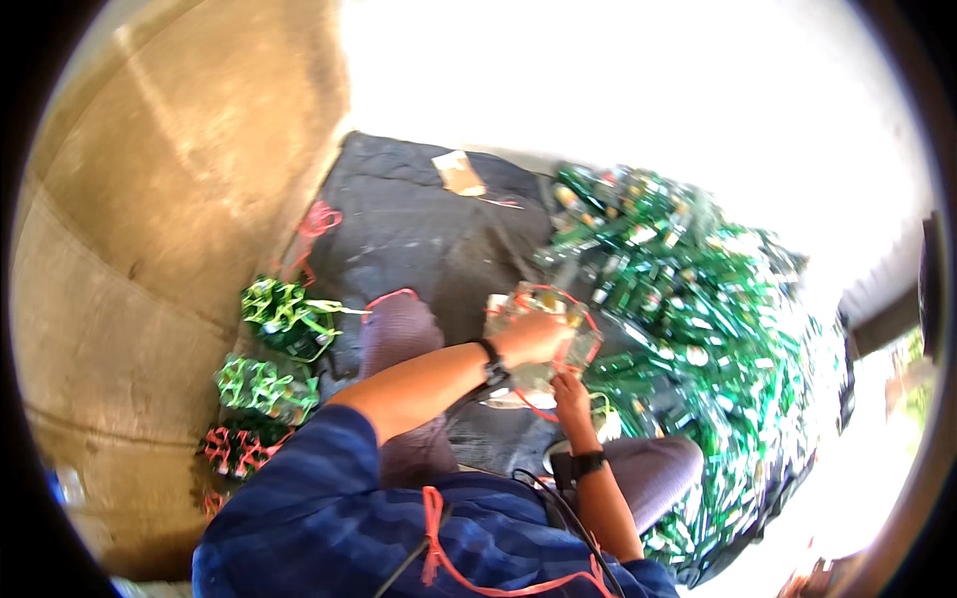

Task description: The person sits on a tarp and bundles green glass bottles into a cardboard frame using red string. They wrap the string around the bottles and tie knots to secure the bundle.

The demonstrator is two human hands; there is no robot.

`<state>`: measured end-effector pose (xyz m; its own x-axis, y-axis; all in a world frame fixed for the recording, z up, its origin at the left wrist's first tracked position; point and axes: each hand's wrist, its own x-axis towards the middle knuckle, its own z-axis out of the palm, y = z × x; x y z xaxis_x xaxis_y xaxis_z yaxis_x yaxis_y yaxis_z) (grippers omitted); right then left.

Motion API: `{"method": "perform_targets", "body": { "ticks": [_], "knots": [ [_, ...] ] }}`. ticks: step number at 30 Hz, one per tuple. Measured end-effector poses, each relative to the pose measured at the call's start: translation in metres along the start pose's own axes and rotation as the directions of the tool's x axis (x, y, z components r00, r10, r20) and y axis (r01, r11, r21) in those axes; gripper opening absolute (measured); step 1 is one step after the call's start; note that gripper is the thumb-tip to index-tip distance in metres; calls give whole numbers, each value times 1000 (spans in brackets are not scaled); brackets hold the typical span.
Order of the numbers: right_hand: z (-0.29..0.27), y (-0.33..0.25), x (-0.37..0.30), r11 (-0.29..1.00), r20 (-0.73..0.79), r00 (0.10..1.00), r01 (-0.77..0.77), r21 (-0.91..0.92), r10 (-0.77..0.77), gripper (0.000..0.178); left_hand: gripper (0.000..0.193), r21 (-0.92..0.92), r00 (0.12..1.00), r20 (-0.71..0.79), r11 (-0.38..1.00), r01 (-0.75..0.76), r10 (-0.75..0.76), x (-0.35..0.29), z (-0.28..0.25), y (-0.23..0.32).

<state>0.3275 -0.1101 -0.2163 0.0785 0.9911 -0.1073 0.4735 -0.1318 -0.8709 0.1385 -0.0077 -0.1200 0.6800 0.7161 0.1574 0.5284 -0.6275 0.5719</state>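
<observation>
A bundle of clear glass bottles (498, 312) stands between my knees, with a pink-red plastic string (596, 329) looped loosely round it. My left hand (533, 340) reaches over the top of the bundle, its fingers curled in; what they grip is hidden. Lower and to the right, my right hand (572, 404) is closed at the near right edge of the bundle, pinching the pink-red string. A loose length of that string hangs near the fingers. Another pink-red string (432, 528) lies across my blue shirt.
Green bottles (698, 329) are heaped high on my right. Along the brown wall (189, 149) at left stand several tied bundles, one with yellow-green string (284, 311). Pink string (317, 221) lies by the wall. A cardboard piece (459, 173) rests on the dark sheet (419, 219).
</observation>
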Motion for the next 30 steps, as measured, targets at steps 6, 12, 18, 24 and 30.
{"method": "perform_targets", "body": {
  "ticks": [6, 12, 18, 24, 30],
  "knots": [
    [-23, -48, -25, 984, -86, 990, 94, -150, -108, 23, 26, 279, 999, -27, 960, -27, 36, -35, 18, 14],
    [-33, -73, -26, 831, -129, 833, 499, -246, -538, 19, 28, 331, 974, -174, 940, -80, 144, -26, 31, 7],
    [-31, -71, -17, 692, 223, 975, -166, 703, 8, 22, 27, 321, 984, -164, 947, -16, 72, -29, 35, 17],
    [-25, -59, -17, 637, 254, 956, -287, 715, 146, 25, 28, 372, 976, -196, 928, -19, 98, -28, 40, 20],
    [-29, -57, -24, 672, 238, 957, -287, 682, 168, 22, 27, 399, 983, -177, 917, 26, 49, -27, 36, 23]
  ]
}}
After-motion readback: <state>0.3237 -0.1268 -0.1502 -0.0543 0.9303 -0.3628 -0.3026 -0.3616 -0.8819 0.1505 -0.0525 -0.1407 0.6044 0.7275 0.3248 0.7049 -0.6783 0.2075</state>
